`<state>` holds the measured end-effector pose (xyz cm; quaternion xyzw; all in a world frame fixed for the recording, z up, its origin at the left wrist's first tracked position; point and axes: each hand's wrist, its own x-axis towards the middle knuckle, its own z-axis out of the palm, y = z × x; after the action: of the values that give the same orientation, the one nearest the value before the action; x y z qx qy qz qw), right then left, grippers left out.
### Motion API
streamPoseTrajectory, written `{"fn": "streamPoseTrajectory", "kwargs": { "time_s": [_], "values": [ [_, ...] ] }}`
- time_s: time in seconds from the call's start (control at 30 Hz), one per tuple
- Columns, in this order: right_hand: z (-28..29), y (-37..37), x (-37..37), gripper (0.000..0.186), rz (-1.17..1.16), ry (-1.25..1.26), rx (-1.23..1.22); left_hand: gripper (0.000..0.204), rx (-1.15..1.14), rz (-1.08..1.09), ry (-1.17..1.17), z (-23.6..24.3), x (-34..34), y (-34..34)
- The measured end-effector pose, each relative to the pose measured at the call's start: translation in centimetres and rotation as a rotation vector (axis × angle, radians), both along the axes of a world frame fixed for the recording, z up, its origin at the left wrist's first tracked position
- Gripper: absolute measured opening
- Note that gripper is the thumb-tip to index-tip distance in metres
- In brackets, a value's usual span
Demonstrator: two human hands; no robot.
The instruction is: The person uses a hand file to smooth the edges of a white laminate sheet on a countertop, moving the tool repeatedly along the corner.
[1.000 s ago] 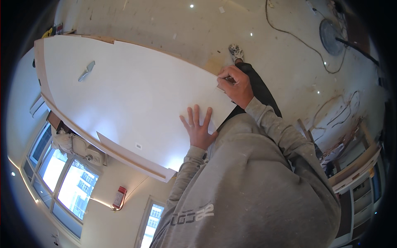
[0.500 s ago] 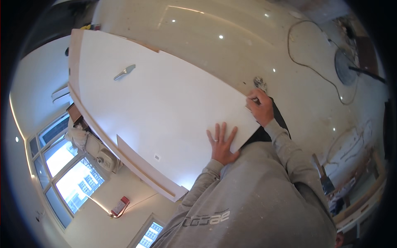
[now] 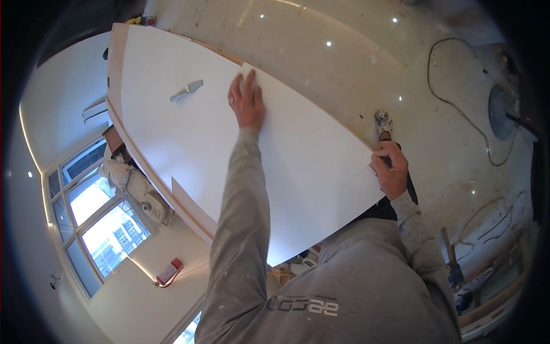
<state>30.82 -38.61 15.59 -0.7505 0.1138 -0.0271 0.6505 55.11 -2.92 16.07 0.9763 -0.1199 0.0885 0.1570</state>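
A large white panel lies flat in front of me, over wooden boards that show along its edges. My left hand rests on it with fingers stretched out, fingertips close to the panel's far edge. At the right side my right hand is closed round the panel's edge, its fingers curled and the thumb partly hidden. To the left of my left hand lies a grey utility knife, touched by neither hand.
A black cable loops over the pale floor on the right, near a round grey disc. My shoe stands beyond the panel's right edge. Past the left edge are a bag and clutter beneath windows.
My left hand has moved from the panel's near edge, forward and left, to its far edge. My right hand keeps its hold on the right edge. The whole view has shifted slightly.
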Motion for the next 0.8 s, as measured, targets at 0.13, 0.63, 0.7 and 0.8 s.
{"fn": "streamPoseTrajectory", "kwargs": {
  "time_s": [0.13,0.63,0.7,0.8],
  "values": [
    [-0.1,-0.3,-0.3,0.014,-0.007,0.041,0.004,0.039,-0.077,-0.037,0.063,-0.1,4.6,-0.3],
    [0.1,-0.1,-0.2,0.013,-0.006,0.032,0.029,0.016,-0.133,-0.075,0.126,0.0,7.5,0.7],
    [0.3,-0.2,-0.4,0.013,-0.006,0.050,0.015,0.015,-0.132,-0.048,-0.039,-1.2,6.5,0.0],
    [0.4,0.1,-0.2,0.013,-0.023,0.020,0.001,0.014,-0.159,-0.068,-0.035,-1.2,6.8,-0.2]
  ]
}}
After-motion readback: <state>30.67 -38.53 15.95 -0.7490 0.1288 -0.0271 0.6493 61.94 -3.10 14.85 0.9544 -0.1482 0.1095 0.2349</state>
